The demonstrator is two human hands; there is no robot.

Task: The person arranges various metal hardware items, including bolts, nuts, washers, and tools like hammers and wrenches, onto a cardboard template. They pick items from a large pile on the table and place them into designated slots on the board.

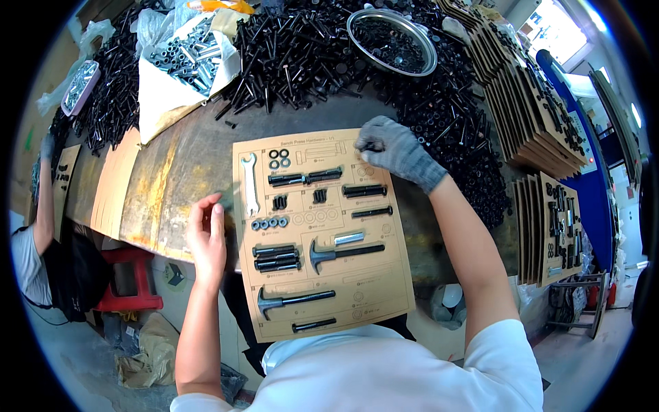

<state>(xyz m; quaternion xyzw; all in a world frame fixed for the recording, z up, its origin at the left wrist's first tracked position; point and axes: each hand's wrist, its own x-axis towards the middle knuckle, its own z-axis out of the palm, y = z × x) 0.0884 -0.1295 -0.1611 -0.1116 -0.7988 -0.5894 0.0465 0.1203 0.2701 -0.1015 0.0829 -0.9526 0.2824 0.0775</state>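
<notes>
A brown cardboard sheet (319, 226) with printed outlines lies in front of me, overhanging the table's near edge. On it are an open-end wrench (250, 185), several black washers (279, 158), a row of grey nuts (269, 223), black bolts (276, 258), a silver tube (349, 237) and two hammer-shaped pieces with curved heads (322, 257). Over the sheet's upper right corner, my right hand (399, 150), in a grey glove, is closed around something small and dark, mostly hidden by the fingers. Bare and slightly curled, my left hand (208, 230) is open beside the sheet's left edge.
Heaped black bolts (295, 55) cover the table's far side, with a metal bowl (431, 62) and a bag of silver sleeves (185, 58). Filled cardboard sheets (528, 130) are stacked at right. At far left, a co-worker's arm (45, 199) reaches in near a red stool (130, 278).
</notes>
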